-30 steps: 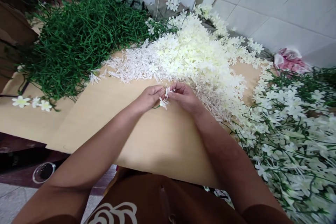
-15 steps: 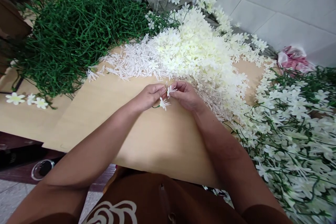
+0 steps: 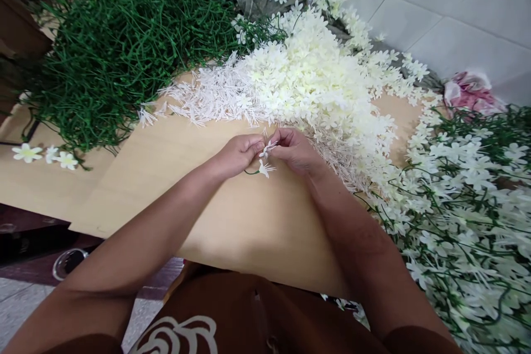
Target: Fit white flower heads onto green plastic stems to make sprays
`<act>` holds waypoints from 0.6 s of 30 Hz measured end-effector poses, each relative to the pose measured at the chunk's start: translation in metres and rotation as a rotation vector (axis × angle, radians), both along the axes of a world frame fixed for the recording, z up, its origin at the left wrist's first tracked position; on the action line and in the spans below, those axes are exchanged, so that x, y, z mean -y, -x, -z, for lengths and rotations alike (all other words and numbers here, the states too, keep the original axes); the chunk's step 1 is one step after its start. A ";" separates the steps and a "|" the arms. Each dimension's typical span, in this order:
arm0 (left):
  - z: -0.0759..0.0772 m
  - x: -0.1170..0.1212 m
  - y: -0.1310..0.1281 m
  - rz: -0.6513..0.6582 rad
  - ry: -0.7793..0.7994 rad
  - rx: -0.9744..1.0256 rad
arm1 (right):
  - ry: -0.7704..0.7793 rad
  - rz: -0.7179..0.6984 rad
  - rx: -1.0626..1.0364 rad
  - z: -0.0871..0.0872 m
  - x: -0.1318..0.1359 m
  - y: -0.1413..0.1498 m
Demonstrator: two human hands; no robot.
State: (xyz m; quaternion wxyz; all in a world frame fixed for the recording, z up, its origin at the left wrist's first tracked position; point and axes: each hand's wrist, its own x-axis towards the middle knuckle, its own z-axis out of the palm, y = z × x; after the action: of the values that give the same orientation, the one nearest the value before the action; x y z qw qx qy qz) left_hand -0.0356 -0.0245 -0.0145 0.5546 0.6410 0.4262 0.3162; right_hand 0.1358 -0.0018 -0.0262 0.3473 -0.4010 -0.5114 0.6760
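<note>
My left hand (image 3: pixel 240 155) is closed on the green stem of an artificial flower sprig, near the middle of the board. One white flower (image 3: pixel 266 169) with thin stamens hangs from the stem just below my fingers. Between both hands sits another white flower (image 3: pixel 267 149), its petals spread, and the fingertips of my right hand (image 3: pixel 294 149) pinch at it. The fingers partly hide where flower and stem meet. Just beyond my hands lie loose white stamen pieces (image 3: pixel 224 91) and a heap of cream-white blossoms (image 3: pixel 319 66).
A big pile of green plastic stems (image 3: pixel 124 50) fills the back left. Assembled white flower sprigs (image 3: pixel 464 221) are heaped at the right. The tan board (image 3: pixel 166 177) lies under my hands, with a few flowers (image 3: pixel 27 153) at its left. A tiled wall (image 3: pixel 448 0) stands behind.
The flower between my fingers has tilted slightly, and the hanging flower has shifted a little to the right. Both hands keep their pinch in nearly the same place.
</note>
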 end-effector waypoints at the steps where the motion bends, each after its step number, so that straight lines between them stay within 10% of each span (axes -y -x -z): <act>1: 0.001 0.000 0.000 -0.001 -0.014 -0.017 | -0.011 0.002 0.011 0.000 0.000 0.001; 12: 0.002 -0.001 -0.002 -0.005 0.095 0.098 | 0.001 0.059 -0.130 0.001 0.005 0.005; 18: -0.003 -0.005 0.001 -0.089 0.053 0.241 | -0.111 0.037 -0.167 -0.045 0.003 -0.024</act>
State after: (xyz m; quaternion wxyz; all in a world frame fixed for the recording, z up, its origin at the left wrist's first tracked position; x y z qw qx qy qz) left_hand -0.0365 -0.0195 -0.0115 0.6040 0.5637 0.3927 0.4040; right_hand 0.1600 -0.0047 0.0188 0.4229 -0.3329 -0.5097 0.6712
